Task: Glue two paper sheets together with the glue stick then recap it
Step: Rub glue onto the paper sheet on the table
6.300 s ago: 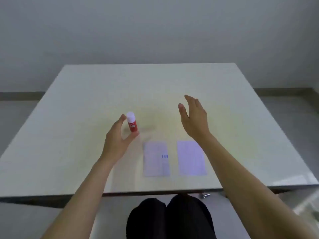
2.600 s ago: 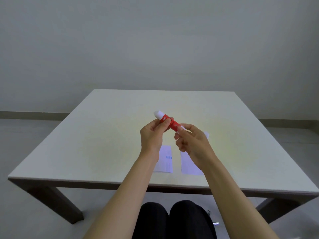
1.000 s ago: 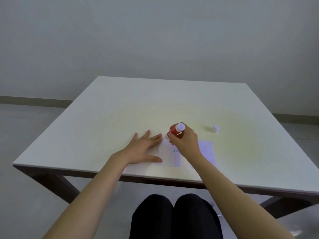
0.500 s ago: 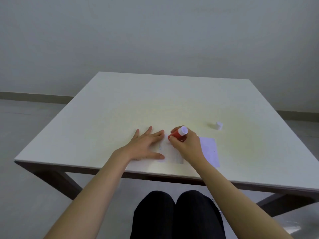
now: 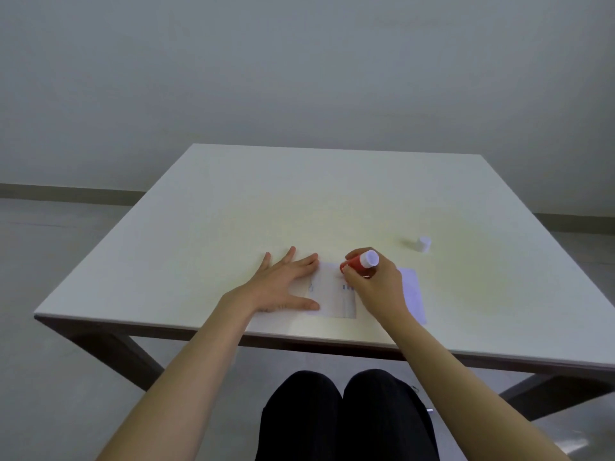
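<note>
Two small paper sheets lie near the table's front edge. My left hand (image 5: 283, 284) rests flat with fingers spread on the left edge of the left sheet (image 5: 334, 299), pinning it. My right hand (image 5: 376, 287) grips the red glue stick (image 5: 357, 262), tilted, its tip pressed down on the upper part of that sheet and its white bottom end pointing up and right. The right sheet (image 5: 414, 294) lies beside it, partly hidden by my right hand. The white cap (image 5: 423, 244) stands alone on the table, to the far right of my hands.
The white table (image 5: 233, 211) has its front edge just below the sheets. My black-clad knees (image 5: 346, 414) sit under it. Dark table legs show at the lower left and right. A grey wall and floor lie behind.
The glue stick was taken from the table, its cap pulled off and set down at the right. Over the last second my right hand has shifted the stick slightly on the left sheet.
</note>
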Action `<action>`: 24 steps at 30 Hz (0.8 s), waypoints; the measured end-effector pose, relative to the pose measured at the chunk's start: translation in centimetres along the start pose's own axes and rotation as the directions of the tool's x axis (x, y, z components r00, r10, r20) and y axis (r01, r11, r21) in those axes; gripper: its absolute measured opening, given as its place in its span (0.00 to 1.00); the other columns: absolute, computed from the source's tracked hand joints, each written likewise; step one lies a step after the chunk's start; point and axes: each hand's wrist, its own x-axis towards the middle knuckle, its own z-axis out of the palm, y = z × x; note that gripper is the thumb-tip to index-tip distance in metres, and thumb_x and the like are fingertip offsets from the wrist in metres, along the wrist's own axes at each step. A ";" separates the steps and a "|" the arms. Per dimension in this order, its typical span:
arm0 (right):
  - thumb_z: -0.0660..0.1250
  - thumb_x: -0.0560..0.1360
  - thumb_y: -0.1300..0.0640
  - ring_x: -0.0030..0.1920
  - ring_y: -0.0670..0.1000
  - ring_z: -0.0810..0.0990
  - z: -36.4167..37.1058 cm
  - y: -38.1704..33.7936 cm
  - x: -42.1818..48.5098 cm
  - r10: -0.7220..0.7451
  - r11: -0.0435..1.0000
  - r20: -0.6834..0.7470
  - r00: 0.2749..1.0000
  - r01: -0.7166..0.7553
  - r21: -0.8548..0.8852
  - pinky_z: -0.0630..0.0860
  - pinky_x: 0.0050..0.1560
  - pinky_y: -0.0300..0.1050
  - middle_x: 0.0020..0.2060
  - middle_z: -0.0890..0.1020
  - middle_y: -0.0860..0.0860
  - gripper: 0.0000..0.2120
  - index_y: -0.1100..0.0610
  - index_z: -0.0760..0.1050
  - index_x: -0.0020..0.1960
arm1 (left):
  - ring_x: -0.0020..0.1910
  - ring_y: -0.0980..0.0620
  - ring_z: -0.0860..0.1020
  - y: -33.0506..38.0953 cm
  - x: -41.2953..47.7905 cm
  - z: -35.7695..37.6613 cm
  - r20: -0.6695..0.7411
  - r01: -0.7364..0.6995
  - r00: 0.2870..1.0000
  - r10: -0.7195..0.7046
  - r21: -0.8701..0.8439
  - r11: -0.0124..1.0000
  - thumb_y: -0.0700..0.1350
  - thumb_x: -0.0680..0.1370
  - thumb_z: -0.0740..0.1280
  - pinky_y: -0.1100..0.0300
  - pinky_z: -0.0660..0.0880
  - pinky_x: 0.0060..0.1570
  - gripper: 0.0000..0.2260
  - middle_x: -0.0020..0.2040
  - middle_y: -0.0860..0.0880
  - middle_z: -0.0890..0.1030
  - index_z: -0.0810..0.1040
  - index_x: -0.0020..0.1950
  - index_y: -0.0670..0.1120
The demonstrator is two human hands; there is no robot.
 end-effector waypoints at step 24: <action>0.68 0.65 0.58 0.33 0.50 0.80 -2.8 1.0 -2.3 0.030 0.999 0.238 0.971 -0.032 0.004 0.79 0.40 0.54 0.34 0.83 0.53 0.01 0.55 0.78 0.35 | 0.77 0.55 0.38 0.1 0.0 0.2 -0.008 0.016 1.000 -0.016 -0.029 0.999 0.64 0.70 0.67 0.42 0.33 0.72 0.42 0.77 0.62 0.48 0.49 0.78 0.54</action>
